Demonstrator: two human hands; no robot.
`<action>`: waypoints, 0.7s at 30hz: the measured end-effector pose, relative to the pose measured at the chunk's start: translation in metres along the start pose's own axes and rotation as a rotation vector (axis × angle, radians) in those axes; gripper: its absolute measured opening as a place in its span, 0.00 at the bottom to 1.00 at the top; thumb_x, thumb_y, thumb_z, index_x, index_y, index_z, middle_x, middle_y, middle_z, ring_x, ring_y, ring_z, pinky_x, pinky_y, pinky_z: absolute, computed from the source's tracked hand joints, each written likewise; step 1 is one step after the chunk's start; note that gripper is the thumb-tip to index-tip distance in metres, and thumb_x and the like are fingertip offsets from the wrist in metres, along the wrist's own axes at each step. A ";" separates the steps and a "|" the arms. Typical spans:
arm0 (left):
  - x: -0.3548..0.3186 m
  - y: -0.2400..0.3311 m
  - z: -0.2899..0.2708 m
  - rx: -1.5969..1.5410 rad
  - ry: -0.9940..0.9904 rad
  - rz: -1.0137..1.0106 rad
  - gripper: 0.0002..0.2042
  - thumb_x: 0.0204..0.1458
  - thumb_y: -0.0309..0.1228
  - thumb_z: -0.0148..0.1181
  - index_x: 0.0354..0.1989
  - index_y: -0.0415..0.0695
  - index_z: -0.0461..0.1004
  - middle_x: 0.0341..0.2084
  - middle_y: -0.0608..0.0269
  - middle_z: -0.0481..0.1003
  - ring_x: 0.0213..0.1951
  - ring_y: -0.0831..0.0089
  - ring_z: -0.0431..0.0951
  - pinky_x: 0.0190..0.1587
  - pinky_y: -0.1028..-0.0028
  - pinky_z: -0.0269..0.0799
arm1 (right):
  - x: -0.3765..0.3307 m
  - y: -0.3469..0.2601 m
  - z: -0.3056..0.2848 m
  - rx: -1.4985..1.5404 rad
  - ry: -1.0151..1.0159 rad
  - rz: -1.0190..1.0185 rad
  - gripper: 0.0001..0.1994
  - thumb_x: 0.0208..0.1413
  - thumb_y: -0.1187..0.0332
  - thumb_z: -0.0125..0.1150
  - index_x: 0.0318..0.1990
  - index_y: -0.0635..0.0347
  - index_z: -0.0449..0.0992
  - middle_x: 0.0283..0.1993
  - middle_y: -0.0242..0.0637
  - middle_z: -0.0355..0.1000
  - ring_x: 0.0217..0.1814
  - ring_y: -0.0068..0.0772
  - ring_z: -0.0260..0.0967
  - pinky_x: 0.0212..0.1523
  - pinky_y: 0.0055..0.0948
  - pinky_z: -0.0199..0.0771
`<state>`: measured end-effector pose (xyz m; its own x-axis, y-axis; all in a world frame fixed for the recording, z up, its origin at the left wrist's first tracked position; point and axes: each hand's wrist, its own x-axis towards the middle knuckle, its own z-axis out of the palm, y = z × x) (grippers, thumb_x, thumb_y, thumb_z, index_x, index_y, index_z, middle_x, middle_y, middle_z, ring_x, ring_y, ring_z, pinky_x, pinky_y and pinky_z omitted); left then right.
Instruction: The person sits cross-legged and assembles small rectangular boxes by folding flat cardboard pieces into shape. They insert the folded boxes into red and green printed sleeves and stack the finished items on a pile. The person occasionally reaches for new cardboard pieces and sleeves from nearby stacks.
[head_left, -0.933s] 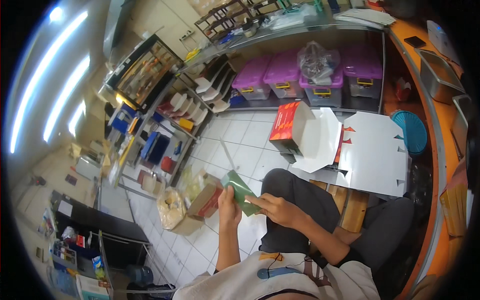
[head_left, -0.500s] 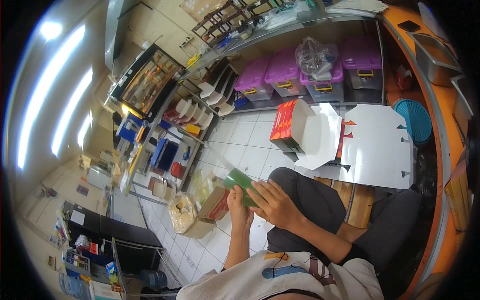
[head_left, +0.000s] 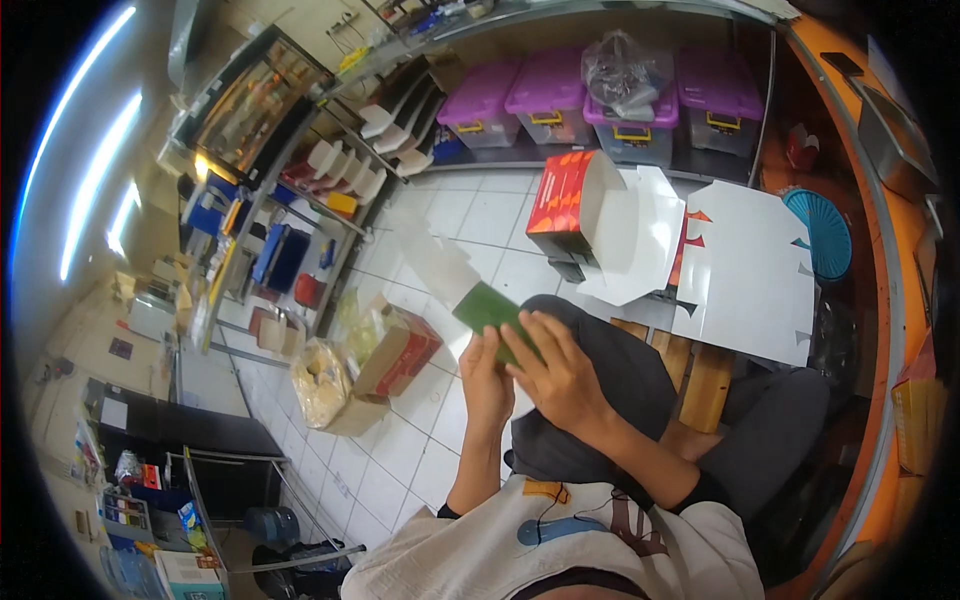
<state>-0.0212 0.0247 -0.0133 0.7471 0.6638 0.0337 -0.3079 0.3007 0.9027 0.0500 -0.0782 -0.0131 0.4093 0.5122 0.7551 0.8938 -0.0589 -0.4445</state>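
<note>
left hand [head_left: 487, 385] raised, forearm near upright, pinching lower edge of flat green rectangular sheet [head_left: 489, 311], right hand [head_left: 566, 385] angled in, fingers extended across sheet, its grip unclear, sheet tilted beside dark grey trouser leg [head_left: 628, 360], red-and-white cardboard box [head_left: 562, 205] beyond

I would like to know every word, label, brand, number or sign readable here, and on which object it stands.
None can be read with certainty.
Red carton: pale printing, too small and blurred.
Cardboard box on the floor: marks on its red side, too blurred.
Green sheet: no lettering that I can make out.
</note>
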 end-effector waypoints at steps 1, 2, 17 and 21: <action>-0.003 0.000 0.006 -0.011 0.011 -0.053 0.15 0.61 0.33 0.45 0.50 0.36 0.66 0.42 0.61 0.72 0.41 0.78 0.73 0.41 0.78 0.70 | -0.001 0.003 0.003 0.021 0.002 0.046 0.24 0.46 0.67 0.62 0.53 0.61 0.69 0.53 0.48 0.62 0.55 0.47 0.60 0.52 0.36 0.68; -0.004 -0.001 0.012 -0.026 0.027 -0.058 0.14 0.61 0.34 0.44 0.49 0.37 0.66 0.41 0.61 0.72 0.41 0.76 0.73 0.41 0.77 0.70 | 0.000 0.006 0.003 0.046 -0.013 0.069 0.24 0.46 0.67 0.62 0.54 0.59 0.68 0.54 0.48 0.61 0.55 0.48 0.59 0.52 0.37 0.67; 0.047 0.029 -0.050 -0.696 -0.296 -0.373 0.27 0.55 0.51 0.43 0.43 0.33 0.67 0.41 0.47 0.71 0.46 0.54 0.72 0.43 0.58 0.74 | 0.029 0.035 -0.069 -0.097 -0.405 -0.441 0.15 0.41 0.68 0.58 0.37 0.33 0.70 0.48 0.34 0.58 0.50 0.42 0.61 0.49 0.41 0.65; 0.044 0.037 -0.041 -0.568 -0.408 -0.489 0.21 0.51 0.43 0.50 0.40 0.34 0.69 0.36 0.50 0.73 0.43 0.60 0.73 0.36 0.62 0.77 | 0.017 0.041 -0.072 -0.092 -0.369 -0.387 0.11 0.38 0.69 0.58 0.32 0.37 0.73 0.49 0.32 0.59 0.51 0.42 0.61 0.48 0.41 0.65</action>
<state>-0.0238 0.0930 0.0044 0.9931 0.1040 -0.0540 -0.0625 0.8595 0.5073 0.1073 -0.1339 0.0163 -0.0295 0.7770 0.6288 0.9856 0.1276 -0.1114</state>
